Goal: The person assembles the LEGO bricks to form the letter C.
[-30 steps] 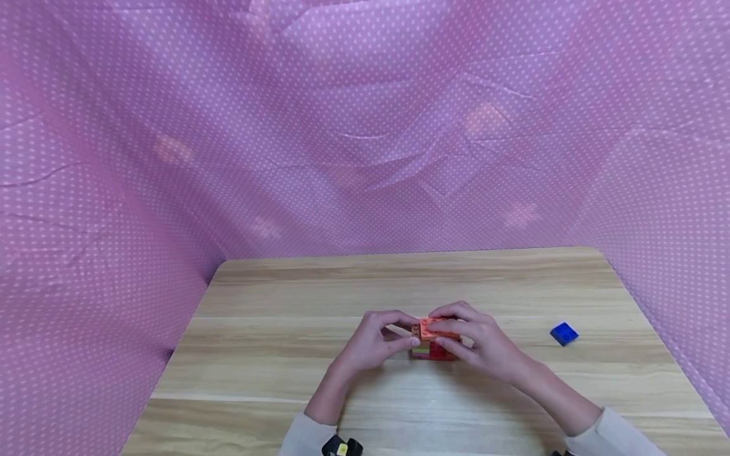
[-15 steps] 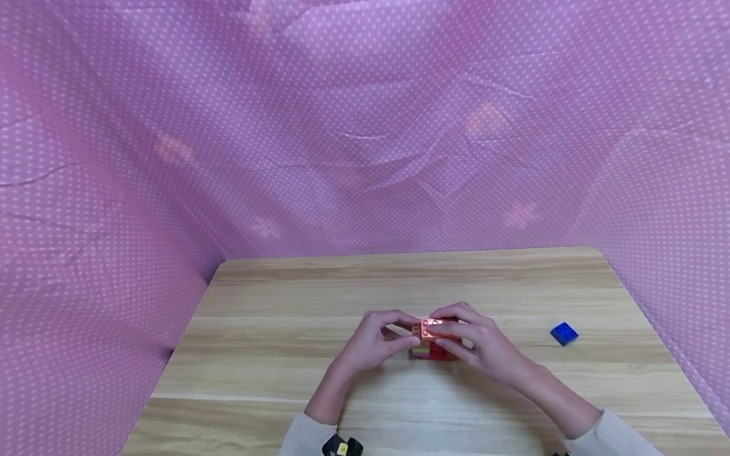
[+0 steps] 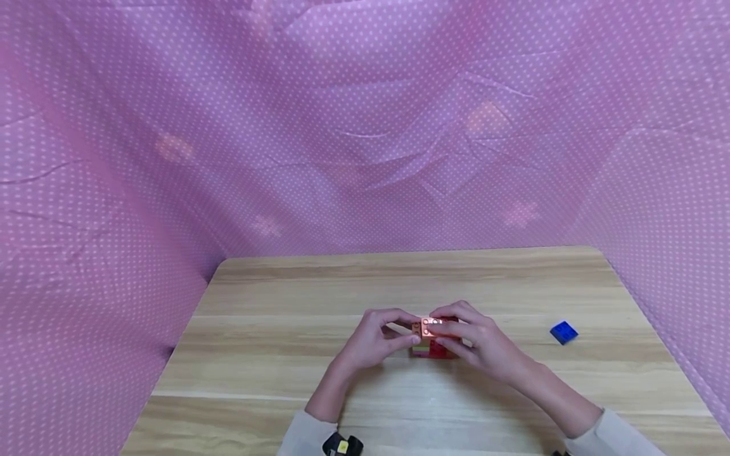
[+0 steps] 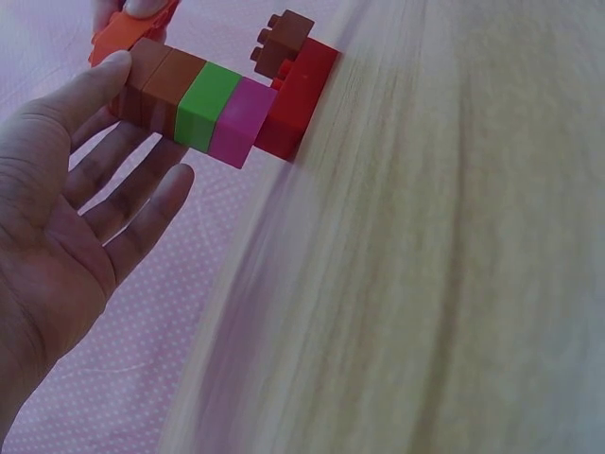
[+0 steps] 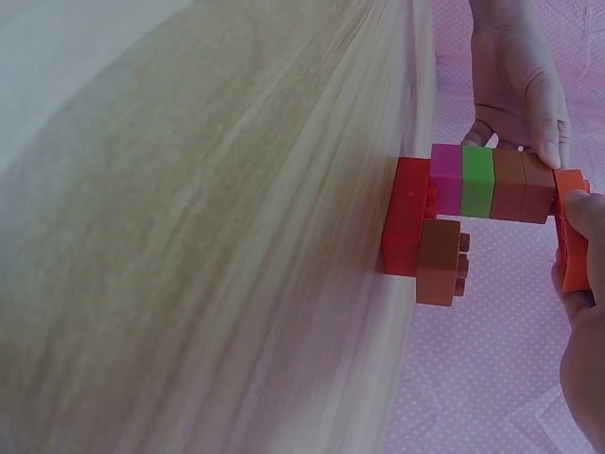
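A tower of toy building bricks stands on a red base brick (image 5: 405,218). Going up, it has a pink brick (image 5: 446,180), a green brick (image 5: 477,183) and two brown bricks (image 5: 509,184). Another brown brick (image 5: 437,263) sits on the base beside the tower. My left hand (image 3: 371,342) pinches the upper brown brick between thumb and fingers, its other fingers spread in the left wrist view. At the top, my right hand (image 3: 479,335) grips a long orange brick (image 5: 572,251) lying across the tower; its fingers cover part of the studs.
A loose blue brick (image 3: 564,332) lies on the wooden table (image 3: 285,291), right of the hands. Pink dotted cloth (image 3: 365,139) hangs behind the table and along both sides.
Both hands stay in nearly the same place. A bright glare has appeared on top of the orange brick, which has shifted very slightly to the right.
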A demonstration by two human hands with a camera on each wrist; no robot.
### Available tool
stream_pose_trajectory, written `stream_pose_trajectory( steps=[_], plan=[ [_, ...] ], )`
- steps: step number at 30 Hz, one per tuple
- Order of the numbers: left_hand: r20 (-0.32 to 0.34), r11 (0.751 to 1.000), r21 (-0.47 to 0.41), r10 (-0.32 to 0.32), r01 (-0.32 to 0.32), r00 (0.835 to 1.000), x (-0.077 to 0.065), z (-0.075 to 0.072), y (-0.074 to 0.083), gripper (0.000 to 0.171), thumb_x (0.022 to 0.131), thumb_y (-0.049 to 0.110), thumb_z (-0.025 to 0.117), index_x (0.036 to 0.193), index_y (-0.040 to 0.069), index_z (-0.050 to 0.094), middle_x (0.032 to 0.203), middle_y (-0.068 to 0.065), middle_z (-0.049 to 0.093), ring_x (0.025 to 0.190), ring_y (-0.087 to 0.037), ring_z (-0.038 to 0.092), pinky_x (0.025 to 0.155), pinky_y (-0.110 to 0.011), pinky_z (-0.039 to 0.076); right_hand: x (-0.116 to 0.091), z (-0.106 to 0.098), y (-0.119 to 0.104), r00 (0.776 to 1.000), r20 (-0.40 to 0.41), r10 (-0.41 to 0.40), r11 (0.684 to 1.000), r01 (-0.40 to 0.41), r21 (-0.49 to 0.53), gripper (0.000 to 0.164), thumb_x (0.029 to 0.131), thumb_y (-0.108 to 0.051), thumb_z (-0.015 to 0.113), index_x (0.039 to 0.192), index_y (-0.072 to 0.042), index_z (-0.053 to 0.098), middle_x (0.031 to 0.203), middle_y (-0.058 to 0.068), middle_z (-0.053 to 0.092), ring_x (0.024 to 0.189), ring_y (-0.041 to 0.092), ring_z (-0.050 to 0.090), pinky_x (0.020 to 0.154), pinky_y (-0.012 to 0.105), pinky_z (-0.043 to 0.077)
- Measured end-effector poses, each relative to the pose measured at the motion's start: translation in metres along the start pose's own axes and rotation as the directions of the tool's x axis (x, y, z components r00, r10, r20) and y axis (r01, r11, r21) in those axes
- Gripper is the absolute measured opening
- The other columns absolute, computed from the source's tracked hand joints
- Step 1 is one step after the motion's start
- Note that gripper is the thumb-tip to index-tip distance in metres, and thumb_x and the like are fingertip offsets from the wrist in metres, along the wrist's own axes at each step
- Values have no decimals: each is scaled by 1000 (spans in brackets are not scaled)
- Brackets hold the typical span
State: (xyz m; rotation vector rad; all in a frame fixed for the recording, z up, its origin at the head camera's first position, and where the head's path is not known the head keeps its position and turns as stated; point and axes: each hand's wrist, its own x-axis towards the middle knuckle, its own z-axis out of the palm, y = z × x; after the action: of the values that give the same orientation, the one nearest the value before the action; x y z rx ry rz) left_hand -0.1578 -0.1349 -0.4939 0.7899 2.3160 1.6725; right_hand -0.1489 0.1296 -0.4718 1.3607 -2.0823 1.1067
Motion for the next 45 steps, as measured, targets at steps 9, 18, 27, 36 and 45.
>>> stream_pose_trajectory(
  steps=[9, 18, 27, 36, 45],
  plan=[
    [3, 1000, 14, 0, 0, 1000, 1, -1, 0, 27, 96, 26, 81, 122, 20, 78, 116, 9, 76, 111, -11, 72, 85, -31, 65, 0, -1, 0, 997, 32, 73, 997, -73, 3, 39, 83, 6, 85, 118, -10, 79, 125, 9, 69, 112, 24, 64, 98, 12, 52],
    [4, 1000, 15, -9, 9, 1000, 1, 0, -2, 26, 96, 28, 81, 121, 26, 78, 116, 10, 76, 111, -11, 71, 86, -32, 65, -1, -3, -3, 984, 87, 156, 988, -157, 9, 36, 88, 2, 83, 120, -12, 79, 128, 6, 69, 116, 22, 63, 97, 15, 54],
    [-1, 1000, 15, -15, 15, 1000, 0, 2, -3, 26, 95, 27, 82, 121, 27, 78, 116, 10, 77, 111, -11, 72, 86, -32, 65, -3, -3, -3, 985, 86, 151, 988, -151, -5, 37, 87, 3, 83, 121, -12, 78, 129, 6, 68, 116, 21, 63, 98, 14, 54],
    [-7, 1000, 14, -12, 12, 1000, -1, 3, -2, 26, 96, 28, 81, 121, 27, 78, 117, 10, 77, 110, -11, 72, 85, -31, 65, -3, -3, -3, 987, 87, 132, 991, -131, -9, 36, 86, 4, 84, 119, -11, 79, 125, 6, 70, 113, 21, 65, 94, 17, 57],
    [-16, 1000, 23, -4, 5, 1000, -2, 4, -1, 26, 94, 26, 83, 120, 27, 78, 116, 10, 77, 109, -11, 73, 85, -32, 65, -2, -6, -2, 988, 111, 110, 994, -109, -16, 35, 87, 3, 82, 119, -10, 78, 127, 7, 69, 116, 23, 64, 101, 14, 52]
  ],
)
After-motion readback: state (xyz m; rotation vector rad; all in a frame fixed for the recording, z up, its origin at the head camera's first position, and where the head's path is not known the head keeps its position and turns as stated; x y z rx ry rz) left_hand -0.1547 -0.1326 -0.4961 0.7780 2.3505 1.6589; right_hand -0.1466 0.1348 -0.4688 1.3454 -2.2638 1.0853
